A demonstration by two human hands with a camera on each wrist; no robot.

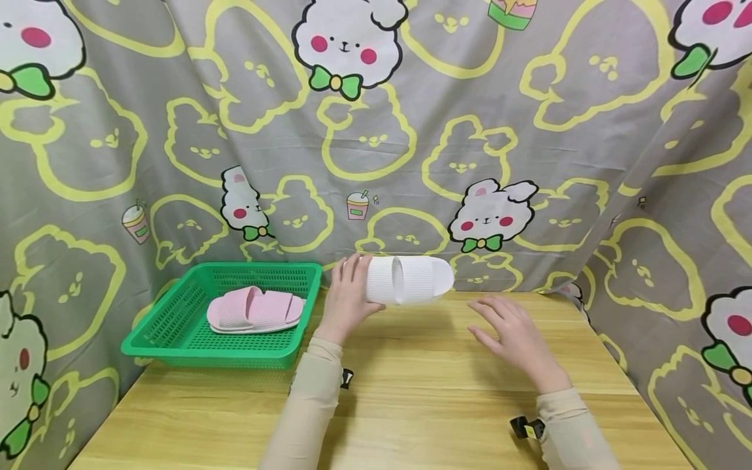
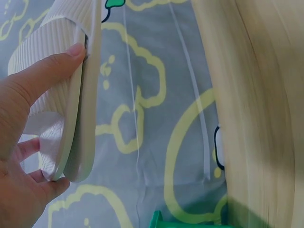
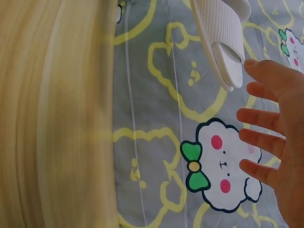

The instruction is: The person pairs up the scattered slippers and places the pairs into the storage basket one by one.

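Observation:
A pair of white ribbed slide slippers (image 1: pixel 411 281) is held up above the back of the table by my left hand (image 1: pixel 348 297). In the left wrist view the thumb presses on the ribbed strap, and fingertips reach round the sole's end. Two soles (image 2: pixel 84 142) show there, stacked together. To the right of the slippers is my right hand (image 1: pixel 519 339), fingers spread and holding nothing. From the right wrist the slippers' free end (image 3: pixel 230 71) appears just beyond that hand's fingertips.
A green plastic basket (image 1: pixel 205 358) stands at the left back of the wooden table (image 1: pixel 423 405). Pink slippers (image 1: pixel 267 307) lie inside it. Behind and at both sides hangs a grey patterned curtain (image 1: pixel 376 228).

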